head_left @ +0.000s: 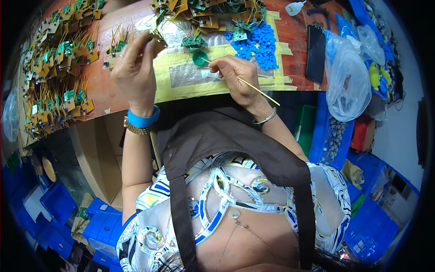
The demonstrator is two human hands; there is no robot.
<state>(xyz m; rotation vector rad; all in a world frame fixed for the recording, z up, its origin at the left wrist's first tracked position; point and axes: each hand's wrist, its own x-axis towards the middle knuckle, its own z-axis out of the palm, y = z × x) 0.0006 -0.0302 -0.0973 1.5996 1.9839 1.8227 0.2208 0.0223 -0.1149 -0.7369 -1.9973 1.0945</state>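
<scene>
My right hand [240, 79] is closed around a thin wooden stick [260, 90], which slants across my fingers. Its far tip reaches into a small round green cup [195, 55] on the taped table. At the left, my raised left hand [135, 75] pinches a small brown circuit board [157, 41] between thumb and fingertips; my fingers partly cover it. A green board [193, 42] with wires lies just beyond the cup. To the right of that is a loose heap of small blue plastic pieces [262, 43].
Rows of wired brown-and-green boards [63, 54] cover the table's left side, with more piled at the far edge. To the right lie a black phone [315, 54], a small white bottle [295, 8] and clear plastic bags [346, 81]. Blue bins [102, 224] and a cardboard box [97, 154] stand below.
</scene>
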